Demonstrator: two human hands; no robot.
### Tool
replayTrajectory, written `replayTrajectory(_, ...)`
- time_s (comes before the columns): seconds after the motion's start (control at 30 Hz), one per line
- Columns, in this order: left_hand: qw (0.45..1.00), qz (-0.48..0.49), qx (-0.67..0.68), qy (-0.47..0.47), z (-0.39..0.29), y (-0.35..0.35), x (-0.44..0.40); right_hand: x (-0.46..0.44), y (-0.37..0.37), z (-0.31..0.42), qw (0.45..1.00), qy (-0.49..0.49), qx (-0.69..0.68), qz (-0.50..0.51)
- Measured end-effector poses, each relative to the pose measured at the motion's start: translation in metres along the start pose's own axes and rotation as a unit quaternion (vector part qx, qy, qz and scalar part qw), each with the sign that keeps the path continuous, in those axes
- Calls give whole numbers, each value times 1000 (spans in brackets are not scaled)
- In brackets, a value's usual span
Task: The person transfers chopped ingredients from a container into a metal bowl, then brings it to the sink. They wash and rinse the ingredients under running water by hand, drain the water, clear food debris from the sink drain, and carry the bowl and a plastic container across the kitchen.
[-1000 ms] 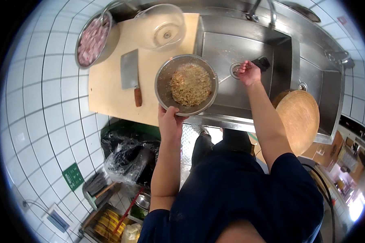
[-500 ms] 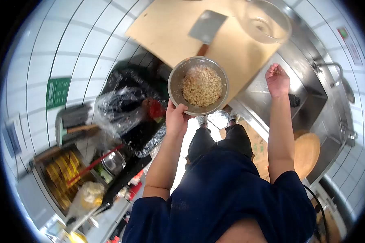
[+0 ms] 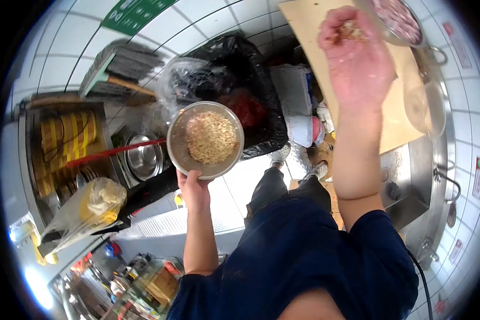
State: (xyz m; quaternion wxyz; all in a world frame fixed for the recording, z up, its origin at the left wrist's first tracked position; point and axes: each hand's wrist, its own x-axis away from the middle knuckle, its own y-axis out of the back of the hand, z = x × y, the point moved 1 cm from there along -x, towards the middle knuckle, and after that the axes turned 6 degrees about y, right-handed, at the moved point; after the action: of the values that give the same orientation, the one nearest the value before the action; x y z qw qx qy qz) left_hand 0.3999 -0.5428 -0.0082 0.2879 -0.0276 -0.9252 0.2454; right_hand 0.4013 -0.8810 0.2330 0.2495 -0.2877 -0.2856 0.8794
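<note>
My left hand (image 3: 194, 189) grips the near rim of a steel bowl (image 3: 176, 152), its thumb over the edge. Pale, finely chopped bits (image 3: 212, 137) lie in the bowl, which is held out in front of the black-lined bin. My right hand (image 3: 361, 74) is raised palm up over the wooden board (image 3: 397, 125), its fingers curled inward. Some chopped bits (image 3: 352, 31) of similar look rest in the cupped fingers. What exactly the bits are, I cannot make out.
The bin (image 3: 269, 120) has a black liner. A broom (image 3: 128, 84) leans left of it. On the board's right side are a bowl of pinkish meat pieces (image 3: 397, 21) and a clear bowl (image 3: 434, 114). A steel sink (image 3: 413, 200) lies right; a red handle (image 3: 114, 152) crosses the left.
The view has turned to the left. The bowl in my left hand has moved from beside the board to in front of the bin. My right hand has come up nearer the camera.
</note>
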Motion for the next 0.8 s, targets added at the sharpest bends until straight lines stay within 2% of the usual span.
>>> replayTrajectory(0.07, 998, -70, -10, 1, -16, 12, 8, -4, 13, -65, 992, 20, 87, 90)
replayTrajectory(0.13, 994, -102, 29, -23, -23, 25, 13, 7, 50, -164, 984, -16, 164, 73)
replayTrajectory(0.17, 992, -116, 46, -35, -25, 31, 16, 19, 86, -224, 952, -109, 258, 128)
replayTrajectory(0.2, 990, -127, 49, -33, -25, 40, 21, 41, 171, -332, 708, -104, 626, 310)
replayTrajectory(0.23, 990, -118, 70, -27, -15, 50, 22, 79, 170, -306, 496, -155, 745, 419)
replayTrajectory(0.3, 986, -127, 104, -41, -22, 29, 18, 109, 156, -291, 340, -238, 772, 481)
replayTrajectory(0.37, 990, -121, 61, -28, -19, 41, 10, 118, 136, -300, 474, -316, 694, 440)
replayTrajectory(0.4, 992, -118, 39, -18, -20, 40, 10, 126, 135, -300, 488, -292, 687, 453)
replayTrajectory(0.47, 993, -85, 78, -30, -10, 23, 5, 117, 137, -280, 503, -213, 697, 465)
replayTrajectory(0.53, 996, -71, 44, -20, -9, 2, 1, 117, 145, -248, 572, -151, 679, 435)
replayTrajectory(0.57, 996, -43, 78, -12, -2, -3, -3, 118, 150, -229, 603, -114, 671, 416)
replayTrajectory(0.67, 997, 38, 63, 0, 5, -45, -6, 114, 158, -156, 675, -93, 652, 334)
replayTrajectory(0.7, 996, 66, 57, 5, 10, -56, -8, 114, 154, -123, 675, -37, 670, 306)
replayTrajectory(0.8, 990, 133, 6, 39, 30, -117, 1, 130, 196, -33, 739, -63, 652, 154)
